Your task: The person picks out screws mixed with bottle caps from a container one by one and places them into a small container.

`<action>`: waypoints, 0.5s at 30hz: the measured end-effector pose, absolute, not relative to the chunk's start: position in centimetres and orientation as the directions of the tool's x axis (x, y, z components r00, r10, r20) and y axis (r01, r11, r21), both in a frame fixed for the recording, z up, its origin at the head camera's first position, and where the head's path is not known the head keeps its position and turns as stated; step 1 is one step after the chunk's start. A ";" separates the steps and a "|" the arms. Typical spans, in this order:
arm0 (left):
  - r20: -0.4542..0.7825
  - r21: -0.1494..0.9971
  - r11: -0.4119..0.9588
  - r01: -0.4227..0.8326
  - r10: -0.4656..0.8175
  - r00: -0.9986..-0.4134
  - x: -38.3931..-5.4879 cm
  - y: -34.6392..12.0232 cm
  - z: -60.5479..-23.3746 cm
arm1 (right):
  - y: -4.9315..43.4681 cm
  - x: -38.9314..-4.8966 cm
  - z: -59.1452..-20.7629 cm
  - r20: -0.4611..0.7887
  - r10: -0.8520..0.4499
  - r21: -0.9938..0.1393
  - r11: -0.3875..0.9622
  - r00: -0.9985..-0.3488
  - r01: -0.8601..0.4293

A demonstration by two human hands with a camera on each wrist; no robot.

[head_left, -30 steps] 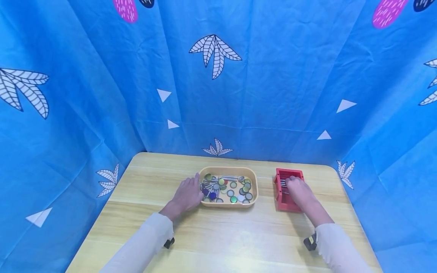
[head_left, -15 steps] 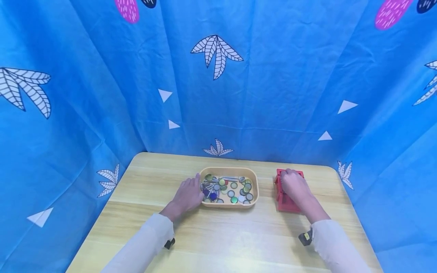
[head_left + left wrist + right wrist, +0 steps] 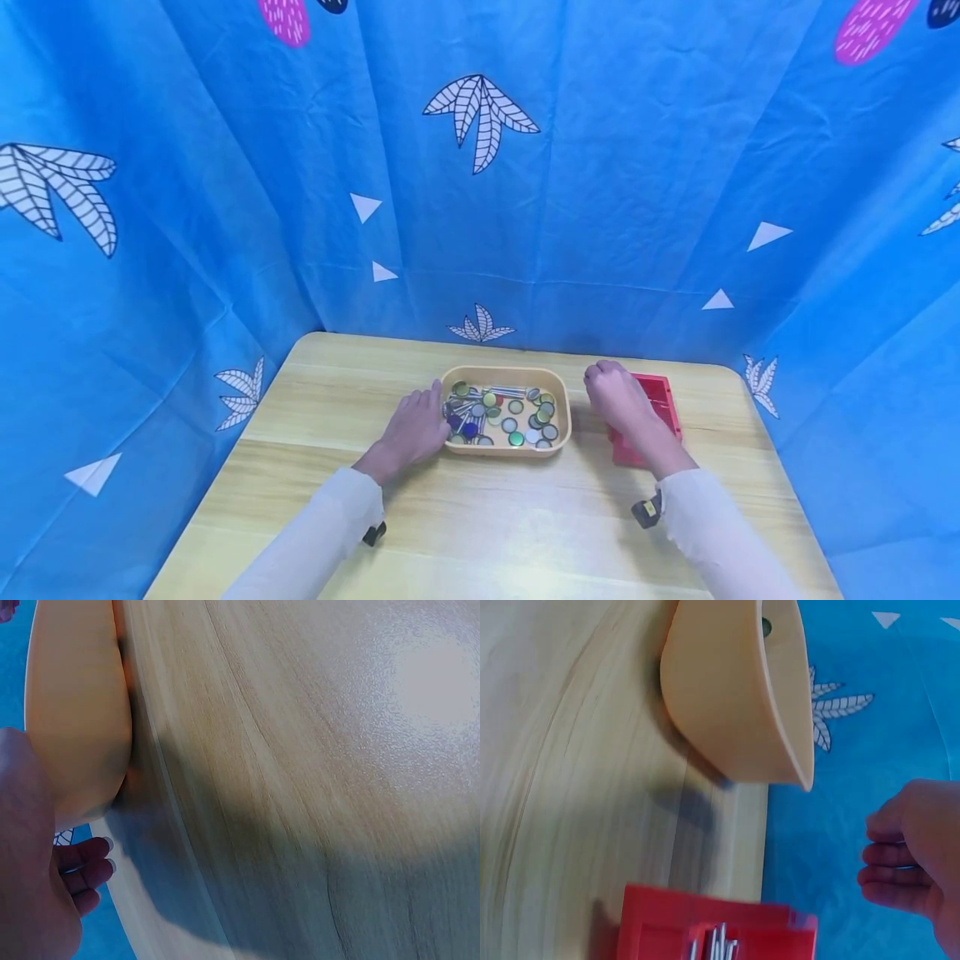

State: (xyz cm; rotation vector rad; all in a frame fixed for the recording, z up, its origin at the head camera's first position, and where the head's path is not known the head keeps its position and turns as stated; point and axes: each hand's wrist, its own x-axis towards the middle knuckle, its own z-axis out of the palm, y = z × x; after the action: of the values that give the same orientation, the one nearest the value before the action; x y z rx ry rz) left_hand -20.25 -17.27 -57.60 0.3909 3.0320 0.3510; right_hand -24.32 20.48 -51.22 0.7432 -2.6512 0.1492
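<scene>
The left hand [image 3: 412, 425] holds the left end of a cream plastic tray [image 3: 565, 417]; in the left wrist view its other fingers [image 3: 94, 874] curl beside the tray's outer wall. Round caps [image 3: 516, 438] in several colours and thin silver rods [image 3: 506, 391] lie inside. The right hand [image 3: 618, 398] hovers between the tray and a red plastic rack [image 3: 626, 450], partly covering the rack in the head view. Loosely bent, the right fingers [image 3: 896, 877] show nothing between them in the right wrist view. Several silver rods [image 3: 718, 945] sit in the rack.
Both things stand on a light wood table [image 3: 487, 517], towards its far edge. A blue patterned cloth [image 3: 622, 208] hangs behind the table and along both sides.
The right hand has come out of the red rack and moved left, towards the tray. The rack looks slightly turned. The left hand stays at the tray.
</scene>
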 end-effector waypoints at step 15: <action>-0.034 0.232 0.943 0.236 0.251 -0.968 -20.3 -17.2 -57.6 | 16.2 -24.3 -51.5 0.363 -0.480 -0.095 0.834 -0.799 -0.544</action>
State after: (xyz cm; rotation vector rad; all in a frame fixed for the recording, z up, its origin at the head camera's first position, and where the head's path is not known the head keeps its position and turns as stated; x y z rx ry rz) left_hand -20.28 -17.22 -57.64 0.3804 3.0346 0.3512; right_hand -24.31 16.23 -51.47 0.7733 -2.6882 0.2780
